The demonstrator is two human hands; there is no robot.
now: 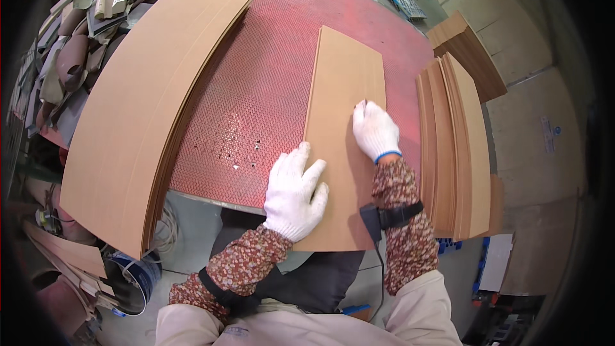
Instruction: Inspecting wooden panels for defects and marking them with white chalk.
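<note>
A long tan wood-grain panel (346, 70) lies lengthwise in front of me on a red textured tabletop (256, 77), its near end overhanging the table edge. My left hand (295, 195), in a white knitted glove, rests with fingers spread along the panel's left edge. My gloved right hand (376, 130) is closed in a pinch over the panel near its right edge. A small dark tip pokes out above those fingers; the rest of what they hold is hidden.
A wide stack of similar panels (154, 90) lies at the left, overhanging the table. More panels (455, 147) are stacked at the right. Curled offcuts (73, 57) pile up at the far left. A blue bucket (138, 279) stands on the floor below.
</note>
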